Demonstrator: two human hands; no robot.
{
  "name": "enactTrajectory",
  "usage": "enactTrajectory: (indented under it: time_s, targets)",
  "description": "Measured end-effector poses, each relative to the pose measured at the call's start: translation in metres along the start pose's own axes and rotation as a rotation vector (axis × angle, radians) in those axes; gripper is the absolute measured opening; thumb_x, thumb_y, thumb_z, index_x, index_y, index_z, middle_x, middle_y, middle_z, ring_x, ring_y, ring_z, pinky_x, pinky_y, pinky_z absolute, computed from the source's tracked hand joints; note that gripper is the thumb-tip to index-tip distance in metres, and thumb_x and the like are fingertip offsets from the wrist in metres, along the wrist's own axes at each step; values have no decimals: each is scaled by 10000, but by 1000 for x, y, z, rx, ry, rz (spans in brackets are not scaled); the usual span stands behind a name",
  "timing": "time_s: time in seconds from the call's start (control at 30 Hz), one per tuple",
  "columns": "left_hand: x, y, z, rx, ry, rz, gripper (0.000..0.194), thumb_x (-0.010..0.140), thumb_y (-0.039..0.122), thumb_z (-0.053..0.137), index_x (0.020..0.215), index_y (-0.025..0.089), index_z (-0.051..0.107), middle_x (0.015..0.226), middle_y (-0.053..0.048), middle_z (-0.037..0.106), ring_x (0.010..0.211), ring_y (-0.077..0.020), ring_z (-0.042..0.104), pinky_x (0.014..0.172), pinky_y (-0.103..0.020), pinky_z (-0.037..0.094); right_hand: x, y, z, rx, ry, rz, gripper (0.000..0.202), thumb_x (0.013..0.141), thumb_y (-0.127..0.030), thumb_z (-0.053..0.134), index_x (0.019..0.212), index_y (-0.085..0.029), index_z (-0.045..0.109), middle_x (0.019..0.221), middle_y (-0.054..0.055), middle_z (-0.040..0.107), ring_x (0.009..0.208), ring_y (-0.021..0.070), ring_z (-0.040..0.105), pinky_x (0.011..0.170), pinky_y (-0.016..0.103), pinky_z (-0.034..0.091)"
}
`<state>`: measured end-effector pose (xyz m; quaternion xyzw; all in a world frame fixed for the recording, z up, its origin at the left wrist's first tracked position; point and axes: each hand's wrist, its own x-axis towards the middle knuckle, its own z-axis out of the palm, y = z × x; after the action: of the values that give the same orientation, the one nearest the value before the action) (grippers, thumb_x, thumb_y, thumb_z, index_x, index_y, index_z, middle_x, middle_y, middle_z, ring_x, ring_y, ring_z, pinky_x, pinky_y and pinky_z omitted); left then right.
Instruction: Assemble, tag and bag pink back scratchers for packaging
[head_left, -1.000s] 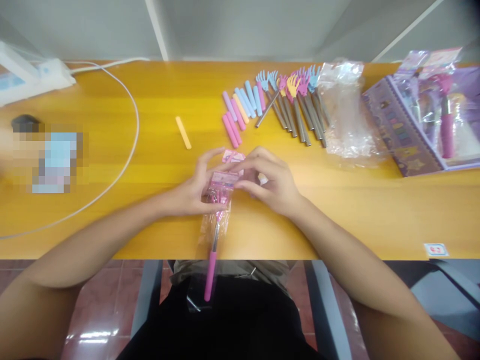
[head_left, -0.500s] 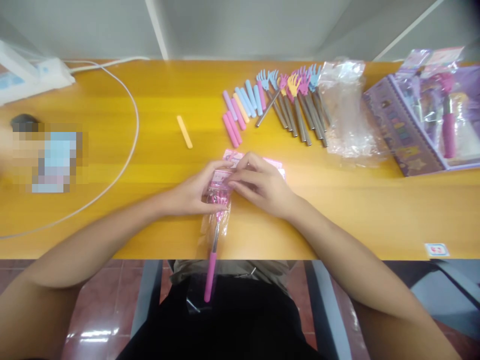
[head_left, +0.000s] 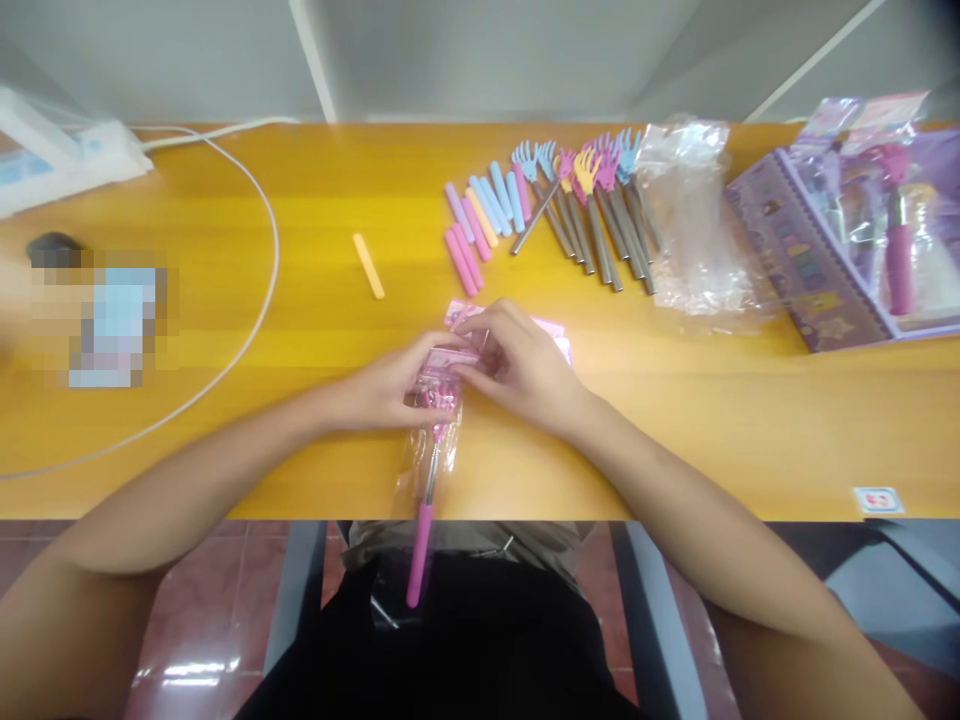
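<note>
A pink back scratcher (head_left: 421,550) with a metal shaft lies inside a clear plastic bag (head_left: 405,480), its handle sticking out past the table's front edge. My left hand (head_left: 382,385) is closed around the bag's top end, by the scratcher's claw. A pink printed header card (head_left: 450,358) shows there between both hands. With bent fingers, my right hand (head_left: 521,365) pinches at the card and the bag's top; its fingertips are partly hidden. More pink cards (head_left: 553,328) lie on the table behind my right hand.
Loose scratcher heads with metal shafts (head_left: 600,225) lie at the back beside coloured handle sleeves (head_left: 491,205). Clear bags (head_left: 697,230) lie next to a purple box (head_left: 806,260) of packed scratchers. One yellow sleeve (head_left: 368,266) lies apart. A white cable (head_left: 274,230) curves on the left.
The fingers of my right hand have shifted slightly at the card, which now looks tilted flatter. My left hand and the bagged scratcher have stayed almost in place.
</note>
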<state>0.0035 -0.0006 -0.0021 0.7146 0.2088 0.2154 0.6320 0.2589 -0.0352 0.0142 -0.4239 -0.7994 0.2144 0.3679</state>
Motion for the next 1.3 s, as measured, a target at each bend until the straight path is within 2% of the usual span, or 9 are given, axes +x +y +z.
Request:
enactTrajectory:
  time_s: [0.3,0.47,0.67,0.83,0.87,0.93,1.03,1.17,1.3]
  targets:
    - [2,8,3,75,-56,67,769,927,223,869,1602,319,513,1535,-162,660,1496,-338,646,1199,-518,588,3,-12,15,-135,25,81,329,987,-409,825,1211,-233,661,1207,109,696,1024,261,699,731,364,532]
    - [2,8,3,26,-92,40,704,957,197,821,1577,303,505,1515,-161,672,1449,-321,678,1153,-486,613,4,-17,17,-175,-16,87,213,996,-362,741,1117,-207,658,1150,108,707,977,244,684,715,356,503]
    - [6,16,0,1,-37,35,609,896,123,800,1456,257,602,1412,-138,728,1341,-300,723,1128,-462,600,2,-18,12,-133,-49,89,198,963,-294,709,1133,-210,653,1133,93,699,918,219,648,705,344,468]
    - [8,17,-6,-79,34,31,609,893,198,879,1448,238,629,1388,-142,752,1314,-316,737,1134,-454,594,4,-12,4,-51,-11,23,136,997,-270,634,1112,-198,650,1056,91,699,882,207,626,727,344,459]
    - [9,16,-8,-92,61,37,595,895,233,899,1432,229,644,1380,-145,755,1296,-320,746,1126,-453,600,4,-11,0,-11,2,28,103,1031,-288,619,1067,-197,651,990,75,689,835,191,610,720,338,454]
    - [10,13,-11,-101,138,77,562,886,305,936,1377,211,680,1378,-155,758,1292,-327,751,1126,-458,603,6,-11,-7,105,-5,83,253,1108,-375,591,934,-199,645,831,32,646,720,152,562,678,317,429]
    - [11,9,-13,-77,390,169,554,863,370,972,1315,207,696,1387,-149,759,1322,-314,735,1134,-448,601,6,-15,-14,431,-185,230,451,1143,-534,584,849,-197,647,672,-21,597,576,105,527,589,282,405]
    - [13,7,-16,-89,788,254,415,885,372,969,1141,255,664,1323,-79,774,1169,-228,753,896,-324,650,5,-22,-7,871,-437,363,327,1026,-503,790,1083,-200,679,891,1,749,713,113,677,651,259,535]
    - [17,7,-19,-195,894,291,368,908,363,964,1136,288,686,1311,-40,765,928,-156,718,723,-271,620,5,-21,-1,943,-507,395,298,963,-393,862,1111,-203,687,965,12,771,856,135,718,777,278,584]
